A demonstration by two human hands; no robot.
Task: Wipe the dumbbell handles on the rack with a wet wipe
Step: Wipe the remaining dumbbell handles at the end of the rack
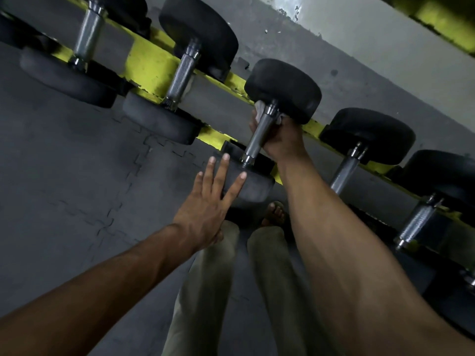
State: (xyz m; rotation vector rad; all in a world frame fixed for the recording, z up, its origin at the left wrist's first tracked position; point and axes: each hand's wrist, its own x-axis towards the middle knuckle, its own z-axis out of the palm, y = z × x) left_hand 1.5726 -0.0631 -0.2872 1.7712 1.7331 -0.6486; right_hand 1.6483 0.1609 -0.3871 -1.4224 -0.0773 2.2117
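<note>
A row of black dumbbells with chrome knurled handles lies across a yellow rack (151, 70). My right hand (279, 136) grips the chrome handle (259, 133) of the middle dumbbell from below, with a white wet wipe (260, 107) wrapped between palm and metal near the far weight head (285, 88). My left hand (208, 199) lies flat with straight, spread fingers against the near weight head (253, 190) of the same dumbbell. Most of the wipe is hidden under my fingers.
Two dumbbells (180, 78) lie to the left and two more (345, 170) to the right on the same rack. Grey interlocking floor mats (77, 176) spread to the left. My legs and a sandalled foot (275, 213) stand below the rack edge.
</note>
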